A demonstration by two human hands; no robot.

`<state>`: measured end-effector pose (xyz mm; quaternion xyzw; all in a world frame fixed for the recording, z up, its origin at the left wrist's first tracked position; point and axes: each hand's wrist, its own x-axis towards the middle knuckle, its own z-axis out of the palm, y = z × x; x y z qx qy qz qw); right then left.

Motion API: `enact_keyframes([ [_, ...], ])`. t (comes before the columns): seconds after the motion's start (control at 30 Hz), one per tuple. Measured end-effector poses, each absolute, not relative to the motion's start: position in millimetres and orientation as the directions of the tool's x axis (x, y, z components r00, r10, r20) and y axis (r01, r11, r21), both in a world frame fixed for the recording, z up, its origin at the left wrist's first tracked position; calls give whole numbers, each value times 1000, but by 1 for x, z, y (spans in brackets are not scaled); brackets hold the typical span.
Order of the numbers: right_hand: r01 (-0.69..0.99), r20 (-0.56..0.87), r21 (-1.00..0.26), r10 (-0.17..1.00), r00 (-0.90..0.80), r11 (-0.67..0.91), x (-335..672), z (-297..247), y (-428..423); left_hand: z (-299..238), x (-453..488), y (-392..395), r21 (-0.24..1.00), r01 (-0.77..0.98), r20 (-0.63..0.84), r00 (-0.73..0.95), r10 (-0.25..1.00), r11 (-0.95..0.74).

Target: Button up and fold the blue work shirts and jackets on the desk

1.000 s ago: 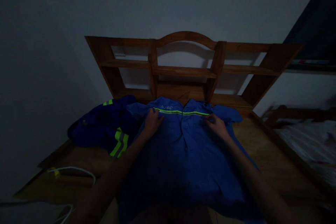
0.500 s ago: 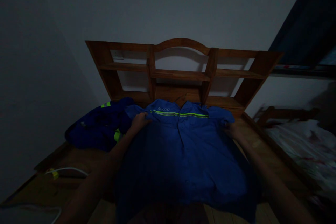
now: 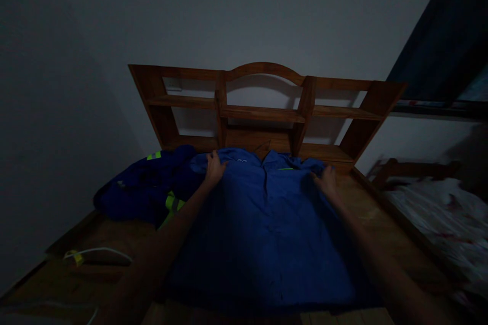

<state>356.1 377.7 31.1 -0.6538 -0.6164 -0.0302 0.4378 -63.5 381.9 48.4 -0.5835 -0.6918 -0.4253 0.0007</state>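
Observation:
A blue work shirt is spread front up across the wooden desk, collar toward the shelf. My left hand is closed on its fabric near the left shoulder. On the other side, my right hand grips the cloth below the right shoulder. Cloth bunched between the hands hides most of the yellow-green chest stripe and part of the pale lettering. To the left lies a darker blue garment with yellow-green reflective bands, crumpled, touching the shirt's sleeve.
Behind the shirt, a wooden shelf unit stands against the pale wall. A white cable with a yellow tag lies on the desk at lower left. White plastic bags sit beyond the desk's right edge. The room is dim.
Both hands have moved inward and slightly up, drawing the shirt's cloth toward the collar. The chest stripe and lettering, plainly visible before, are now mostly covered by folds.

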Motion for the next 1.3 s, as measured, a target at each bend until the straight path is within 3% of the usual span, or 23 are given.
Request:
enact_keyframes([
  [0.1, 812, 635, -435, 772, -29, 389, 314, 41, 347, 44, -32, 365, 492, 841, 585, -129, 801, -224],
  [0.2, 649, 481, -457, 783, -395, 608, 273, 44, 321, 27, 9, 346, 532, 733, 387, 235, 892, -424],
  [0.27, 586, 402, -504, 773, -491, 635, 254, 37, 312, 12, 31, 336, 603, 655, 244, 391, 887, -455],
  [0.53, 545, 361, -666, 859, -362, 509, 253, -7, 313, -14, 40, 331, 702, 553, 244, 404, 882, -448],
  [0.73, 503, 390, -656, 823, -413, 563, 250, -5, 311, -18, 39, 333, 757, 463, 265, 427, 865, -461],
  [0.9, 521, 373, -632, 815, -444, 574, 249, -8, 308, -23, 38, 334, 842, 393, 224, 367, 903, -369],
  [1.03, 519, 375, -629, 810, -451, 579, 251, -11, 305, -30, 41, 335, 958, 204, 119, 351, 929, -199],
  [1.17, 408, 361, -769, 861, -358, 492, 254, -7, 307, -35, 46, 335, 1000, 18, 6, 328, 945, -13],
  [1.3, 227, 244, -914, 902, -355, 336, 257, -2, 311, -30, 50, 332, 999, -22, -32, 291, 956, 40],
])
